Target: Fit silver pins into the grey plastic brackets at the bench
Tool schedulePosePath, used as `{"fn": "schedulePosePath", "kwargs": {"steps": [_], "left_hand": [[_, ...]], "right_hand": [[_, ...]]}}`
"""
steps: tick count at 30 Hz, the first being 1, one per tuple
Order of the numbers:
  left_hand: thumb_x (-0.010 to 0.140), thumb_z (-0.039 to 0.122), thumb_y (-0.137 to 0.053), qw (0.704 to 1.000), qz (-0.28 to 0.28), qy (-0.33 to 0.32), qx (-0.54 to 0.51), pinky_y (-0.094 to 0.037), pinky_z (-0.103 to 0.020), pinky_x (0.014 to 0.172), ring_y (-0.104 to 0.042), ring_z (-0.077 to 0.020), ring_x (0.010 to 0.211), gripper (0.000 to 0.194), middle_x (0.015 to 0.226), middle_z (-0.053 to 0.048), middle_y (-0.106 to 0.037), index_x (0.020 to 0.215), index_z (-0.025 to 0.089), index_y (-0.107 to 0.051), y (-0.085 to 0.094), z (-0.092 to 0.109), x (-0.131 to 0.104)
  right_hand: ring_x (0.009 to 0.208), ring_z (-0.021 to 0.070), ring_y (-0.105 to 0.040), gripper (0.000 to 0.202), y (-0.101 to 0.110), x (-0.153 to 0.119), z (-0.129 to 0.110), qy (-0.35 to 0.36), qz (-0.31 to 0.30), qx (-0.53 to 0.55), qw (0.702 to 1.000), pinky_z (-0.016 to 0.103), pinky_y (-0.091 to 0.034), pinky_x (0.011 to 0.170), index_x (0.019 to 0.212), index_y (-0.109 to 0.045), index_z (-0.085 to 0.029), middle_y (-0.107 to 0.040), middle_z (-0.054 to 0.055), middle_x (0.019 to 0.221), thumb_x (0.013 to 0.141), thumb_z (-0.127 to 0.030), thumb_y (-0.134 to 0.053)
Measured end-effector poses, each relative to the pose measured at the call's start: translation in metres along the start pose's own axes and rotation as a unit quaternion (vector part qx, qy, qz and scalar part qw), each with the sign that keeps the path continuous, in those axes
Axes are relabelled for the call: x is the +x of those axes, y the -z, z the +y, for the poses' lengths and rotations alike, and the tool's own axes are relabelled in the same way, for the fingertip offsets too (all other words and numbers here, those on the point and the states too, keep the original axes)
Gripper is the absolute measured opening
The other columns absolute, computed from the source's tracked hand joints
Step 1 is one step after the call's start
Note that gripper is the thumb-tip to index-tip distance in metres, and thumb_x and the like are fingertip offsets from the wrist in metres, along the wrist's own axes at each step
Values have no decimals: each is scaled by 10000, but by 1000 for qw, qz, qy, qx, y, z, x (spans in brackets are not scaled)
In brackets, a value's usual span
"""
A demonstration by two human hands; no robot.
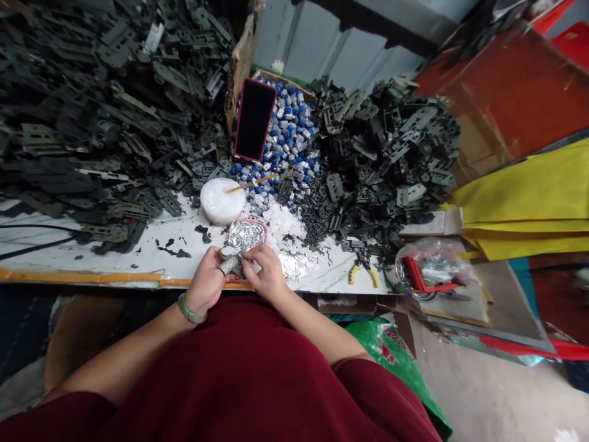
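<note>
My left hand (pixel 207 281), with a green bangle at its wrist, is closed on a grey metal part (pixel 231 263) at the table's front edge. The fingertips of my right hand (pixel 265 273) are pinched at the right side of the same part. Just behind the hands sits a pink-rimmed container (pixel 248 232) of small silver pins. A white bowl (pixel 223 201) with a thin brown stick (pixel 251 183) across its rim stands behind and left of it. Loose silver pins (pixel 296 266) lie right of my right hand.
Dark metal parts are heaped at the left (pixel 92 104) and right (pixel 386 147). Between them are blue-and-white pieces (pixel 294 123) in a box and a phone (pixel 254 120). Yellow-handled pliers (pixel 363 271) lie at the front right, near a plastic bag (pixel 432 270).
</note>
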State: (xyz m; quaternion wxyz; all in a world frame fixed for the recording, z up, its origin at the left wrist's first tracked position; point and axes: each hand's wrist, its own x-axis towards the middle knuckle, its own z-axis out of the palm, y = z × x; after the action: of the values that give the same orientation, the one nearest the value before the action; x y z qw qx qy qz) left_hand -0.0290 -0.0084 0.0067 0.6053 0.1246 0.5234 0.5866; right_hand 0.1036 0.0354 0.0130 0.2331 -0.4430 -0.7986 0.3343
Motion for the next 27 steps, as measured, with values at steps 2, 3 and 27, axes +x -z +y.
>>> {"fn": "schedulePosePath", "kwargs": {"steps": [2, 3, 27], "left_hand": [[583, 226, -758, 1000, 0, -3, -2, -528, -302, 634, -643, -172, 752, 386, 763, 29, -621, 811, 194, -448, 1, 2, -1], [585, 223, -756, 1000, -8, 1, -5, -524, -296, 627, -643, -171, 742, 379, 759, 26, -626, 813, 193, -454, 2, 4, -2], [546, 271, -789, 1000, -9, -15, 24, -437, -196, 439, -535, -94, 455, 406, 579, 48, -617, 821, 177, -504, 36, 44, 25]], "right_hand": [[885, 219, -622, 225, -1, -3, -1, -19, 15, 36, 999, 399, -530, 807, 894, -651, -312, -649, 23, 913, 843, -378, -443], [859, 219, -619, 208, 0, -3, -1, -25, 16, 62, 998, 399, -528, 797, 856, -646, -300, -647, 23, 885, 839, -382, -456], [703, 122, -547, 313, 68, 125, -7, 127, 211, 163, 955, 273, -438, 685, 797, -555, -196, -574, 2, 744, 909, -469, -452]]}}
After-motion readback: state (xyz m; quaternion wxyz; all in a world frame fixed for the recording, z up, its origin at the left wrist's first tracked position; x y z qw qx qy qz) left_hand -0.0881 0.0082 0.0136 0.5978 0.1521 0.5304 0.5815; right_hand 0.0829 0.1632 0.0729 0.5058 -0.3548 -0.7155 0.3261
